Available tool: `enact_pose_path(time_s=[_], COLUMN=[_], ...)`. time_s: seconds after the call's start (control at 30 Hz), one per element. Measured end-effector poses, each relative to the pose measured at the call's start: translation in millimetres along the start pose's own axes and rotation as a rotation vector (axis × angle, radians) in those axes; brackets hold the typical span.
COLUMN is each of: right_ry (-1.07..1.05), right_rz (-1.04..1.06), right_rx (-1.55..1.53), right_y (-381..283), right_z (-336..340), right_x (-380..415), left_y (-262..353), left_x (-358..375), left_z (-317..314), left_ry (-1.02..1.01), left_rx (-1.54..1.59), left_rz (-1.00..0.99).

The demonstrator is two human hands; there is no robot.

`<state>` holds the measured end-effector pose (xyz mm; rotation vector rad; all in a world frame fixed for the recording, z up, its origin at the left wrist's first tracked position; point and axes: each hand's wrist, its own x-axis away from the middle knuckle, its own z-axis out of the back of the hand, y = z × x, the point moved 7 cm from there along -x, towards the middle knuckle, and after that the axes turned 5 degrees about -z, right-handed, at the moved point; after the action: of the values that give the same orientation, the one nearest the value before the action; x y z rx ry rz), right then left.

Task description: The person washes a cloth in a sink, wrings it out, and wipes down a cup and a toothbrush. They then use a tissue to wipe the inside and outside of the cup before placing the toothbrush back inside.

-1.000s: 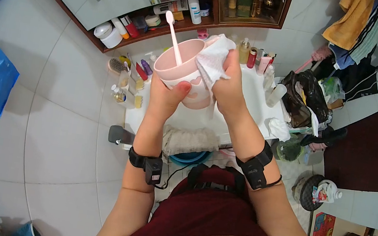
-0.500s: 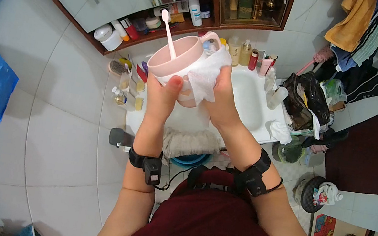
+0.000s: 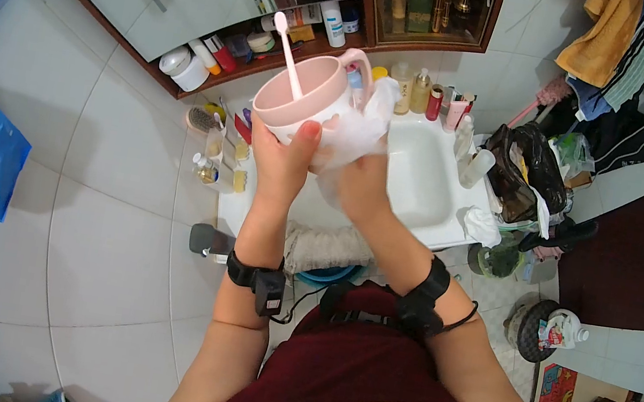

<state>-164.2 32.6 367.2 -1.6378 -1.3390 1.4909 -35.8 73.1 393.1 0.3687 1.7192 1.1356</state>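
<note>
A pink and white cup (image 3: pixel 300 91) with a handle on its far right side is held up, tilted, over the sink. Inside it leans a pale pink toothbrush (image 3: pixel 288 57), bristle head up. My left hand (image 3: pixel 282 158) grips the cup's lower left side, thumb pressed on the outer wall. Closed around a white wipe (image 3: pixel 361 127), my right hand (image 3: pixel 362 184) presses it against the cup's right side below the handle. The wipe and the right fingers are smeared by motion, and the fingertips are hidden behind the cloth.
A white sink (image 3: pixel 420 174) lies below, with several bottles (image 3: pixel 421 92) along its back edge. A mirror cabinet (image 3: pixel 226 9) hangs above. At the right sits a black plastic bag (image 3: pixel 522 170). A grey towel (image 3: pixel 327 248) drapes over the sink's front.
My right hand has moved slightly down and left with the wipe, which is now bunched and blurred along the cup's side. The left hand keeps its hold on the cup.
</note>
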Motion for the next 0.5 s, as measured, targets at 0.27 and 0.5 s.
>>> enact_pose_path(time_s=[0.27, 0.5], right_ry=[0.011, -0.032], right_rz=[-0.354, -0.245], right_rx=[-0.334, -0.368], right_y=[26, 23], right_z=[1, 1], right_x=[-34, -35], left_y=[19, 0], left_x=[3, 3], left_z=[-10, -5], left_ry=[-0.047, -0.019], left_rx=[-0.125, -0.037], left_rz=[-0.107, 0.001])
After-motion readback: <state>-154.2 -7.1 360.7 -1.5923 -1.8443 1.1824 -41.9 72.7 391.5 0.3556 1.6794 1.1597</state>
